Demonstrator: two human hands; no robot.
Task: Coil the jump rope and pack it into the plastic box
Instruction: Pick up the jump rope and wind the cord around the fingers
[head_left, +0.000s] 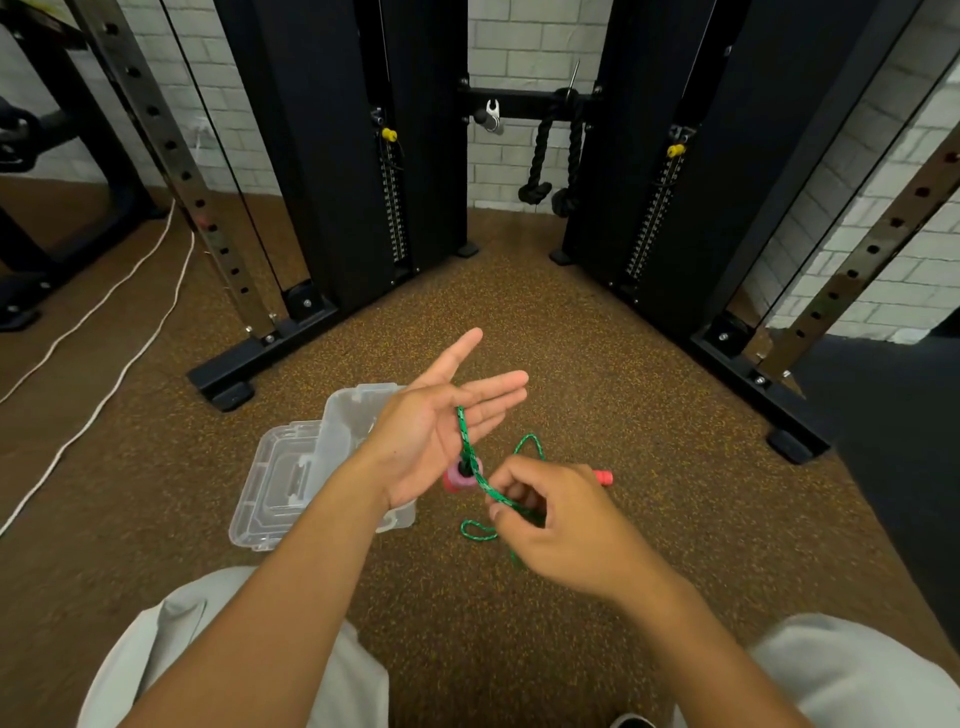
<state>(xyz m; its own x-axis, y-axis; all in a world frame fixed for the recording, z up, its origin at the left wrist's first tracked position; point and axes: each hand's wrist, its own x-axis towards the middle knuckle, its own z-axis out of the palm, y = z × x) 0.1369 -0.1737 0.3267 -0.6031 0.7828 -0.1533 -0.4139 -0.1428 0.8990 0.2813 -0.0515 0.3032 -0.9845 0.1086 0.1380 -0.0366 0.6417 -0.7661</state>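
The green jump rope (464, 432) runs across the palm of my left hand (441, 421), whose fingers are spread flat. One pink handle (461, 477) hangs just below that palm. My right hand (558, 519) pinches the rope a little lower and to the right. The other pink handle (602, 477) pokes out behind my right hand, near the floor. Loose green loops (478, 531) lie on the floor between my hands. The clear plastic box (343, 421) stands open on the floor under my left wrist, its lid (283, 483) flat beside it on the left.
A black cable machine with two weight stacks (395, 208) stands ahead, its base feet (228, 387) (795, 441) on both sides. A white cord (104, 374) trails over the brown rubber floor at the left. My knees (171, 649) frame the bottom.
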